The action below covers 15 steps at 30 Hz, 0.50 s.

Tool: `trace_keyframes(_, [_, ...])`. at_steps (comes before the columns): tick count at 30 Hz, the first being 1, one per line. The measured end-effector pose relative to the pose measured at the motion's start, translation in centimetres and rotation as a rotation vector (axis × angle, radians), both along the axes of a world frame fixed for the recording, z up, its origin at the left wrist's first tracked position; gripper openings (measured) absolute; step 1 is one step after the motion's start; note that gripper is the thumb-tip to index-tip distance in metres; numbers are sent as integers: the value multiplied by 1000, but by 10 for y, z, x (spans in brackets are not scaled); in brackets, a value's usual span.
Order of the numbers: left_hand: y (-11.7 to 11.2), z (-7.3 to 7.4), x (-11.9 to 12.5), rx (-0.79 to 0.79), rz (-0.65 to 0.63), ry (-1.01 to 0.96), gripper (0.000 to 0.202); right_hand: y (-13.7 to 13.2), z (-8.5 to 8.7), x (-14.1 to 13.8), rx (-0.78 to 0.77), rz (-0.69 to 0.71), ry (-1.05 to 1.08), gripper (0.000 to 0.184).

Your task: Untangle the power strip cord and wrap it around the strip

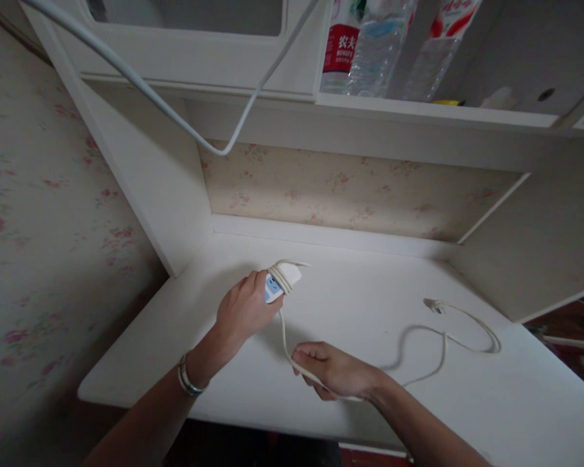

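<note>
My left hand (246, 306) is closed around a white and blue power strip (274, 289), held above the desk. Several turns of its cream cord (281, 277) are wound around the strip's far part. From the strip the cord runs down to my right hand (333, 371), whose fingers are closed on it. Past that hand the cord passes under my right wrist and loops across the desk on the right. Its end, which looks like a plug (437, 309), lies on the desktop. My left palm hides the near end of the strip.
The white desk (370, 285) has a side panel at left and right. Above it, a shelf (433, 111) holds several plastic bottles (377, 52). A thick pale cable (219, 152) hangs in front of the cabinet. Floral wallpaper (39, 259) covers the left wall.
</note>
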<state>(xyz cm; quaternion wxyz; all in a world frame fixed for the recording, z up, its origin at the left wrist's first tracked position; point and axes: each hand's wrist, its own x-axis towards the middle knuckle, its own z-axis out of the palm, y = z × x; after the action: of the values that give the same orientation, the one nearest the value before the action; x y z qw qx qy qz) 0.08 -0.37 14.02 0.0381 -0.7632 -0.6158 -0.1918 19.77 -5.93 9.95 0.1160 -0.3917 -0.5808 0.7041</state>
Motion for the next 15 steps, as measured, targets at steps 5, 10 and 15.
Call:
trace_keyframes(5, [6, -16, -5, -26, -23, 75, 25, 1, 46, 12, 581, 52, -248, 45])
trace_keyframes(10, [8, -28, -6, -103, -126, 84, 26, 3, 71, 19, 1114, 90, -591, 40])
trace_keyframes(15, [-5, -34, 2, -180, -341, 97, 28, 19, 87, 23, 1380, 132, -644, 42])
